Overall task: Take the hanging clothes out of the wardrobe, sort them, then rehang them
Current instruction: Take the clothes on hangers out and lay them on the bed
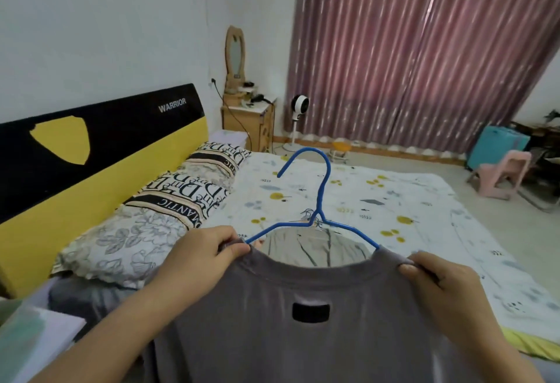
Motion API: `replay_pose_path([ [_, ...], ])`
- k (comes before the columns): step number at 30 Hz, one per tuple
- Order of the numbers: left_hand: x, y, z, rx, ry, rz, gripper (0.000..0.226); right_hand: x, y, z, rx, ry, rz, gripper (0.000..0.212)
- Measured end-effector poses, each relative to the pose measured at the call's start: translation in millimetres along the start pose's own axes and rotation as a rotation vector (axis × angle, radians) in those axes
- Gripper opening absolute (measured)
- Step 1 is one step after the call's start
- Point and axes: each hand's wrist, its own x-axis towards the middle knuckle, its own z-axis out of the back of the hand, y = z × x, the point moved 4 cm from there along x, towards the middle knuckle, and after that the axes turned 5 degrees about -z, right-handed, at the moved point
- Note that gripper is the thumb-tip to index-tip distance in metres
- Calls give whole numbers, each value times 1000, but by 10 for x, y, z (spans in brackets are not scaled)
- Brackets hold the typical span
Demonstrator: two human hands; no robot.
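I hold a grey T-shirt (309, 334) up in front of me over the bed; it has a black patch below the collar. A blue wire hanger (320, 197) sits inside it, its hook rising above the neckline. My left hand (206, 257) pinches the shirt's left shoulder at the collar edge. The right shoulder is pinched the same way by my right hand (439, 279). Through the neck opening a light grey garment (315, 249) shows, lying on the bed behind.
The bed (394, 200) has a white patterned sheet and pillows (169, 200) against a black and yellow headboard (75, 152). Beyond stand a wooden nightstand (247, 125), a white fan (298, 116), pink curtains (409, 49), a pink chair (500, 173) and a blue case (497, 143).
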Motion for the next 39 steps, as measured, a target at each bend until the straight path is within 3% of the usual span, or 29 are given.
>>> replay_pose_path([
  [13,1468,-71,-1250,-76,92,27,21,1244,-999,-220,-84,47,-179,27],
  [18,2207,262,-1670,-82,164,43,23,1814,-1225,-663,-98,71,-232,41],
  [26,3373,760,-2429,-187,205,73,23,2780,-1590,-1348,-272,156,-349,23],
  [30,3765,1000,-2893,-193,177,106,38,3191,-1900,-1751,-348,177,-333,26],
  [34,4075,1254,-3324,-206,126,148,39,3579,-2182,-2247,-486,242,-272,14],
  [38,4308,1520,-3810,-198,109,225,41,3884,-2592,-2785,-574,239,-180,17],
  [39,4360,1596,-3947,-189,108,232,41,3944,-2752,-2946,-547,311,-223,18],
])
